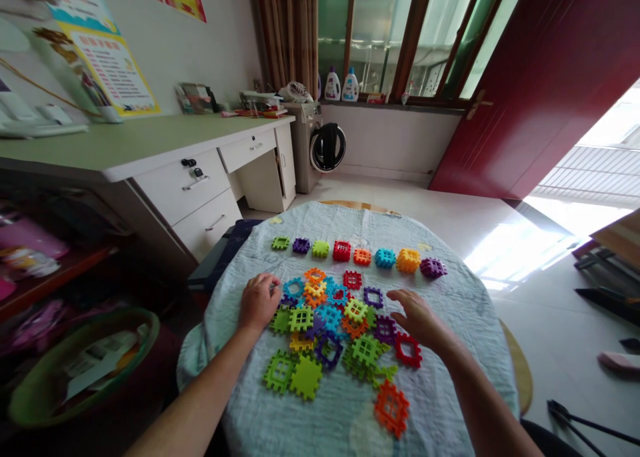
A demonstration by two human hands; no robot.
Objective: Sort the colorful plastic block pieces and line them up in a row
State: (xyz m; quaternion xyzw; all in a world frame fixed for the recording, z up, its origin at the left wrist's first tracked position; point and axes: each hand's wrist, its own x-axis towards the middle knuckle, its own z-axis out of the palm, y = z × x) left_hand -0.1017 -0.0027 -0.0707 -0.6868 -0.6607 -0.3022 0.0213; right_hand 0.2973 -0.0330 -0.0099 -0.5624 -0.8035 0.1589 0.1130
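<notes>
A loose pile of toothed plastic building tiles [330, 318] in green, blue, orange, purple, yellow and red lies between my hands. My left hand [259, 302] is at the pile's left edge beside a blue tile [293, 288], fingers loosely bent and holding nothing I can see. On the other side, my right hand [419, 317] is open, fingers apart, near a dark purple frame tile [385, 329] and a red frame tile [409, 361]. An orange tile [391, 409] and a solid green tile [306, 378] lie closer to me.
Behind the pile, a row of assembled blocks [342, 250] crosses the round table's pale cloth [345, 430]. A desk [175, 134] stands left, a washing machine [306, 147] beyond it. A green-rimmed basket [20, 404] sits lower left; a red door [520, 104] is at right.
</notes>
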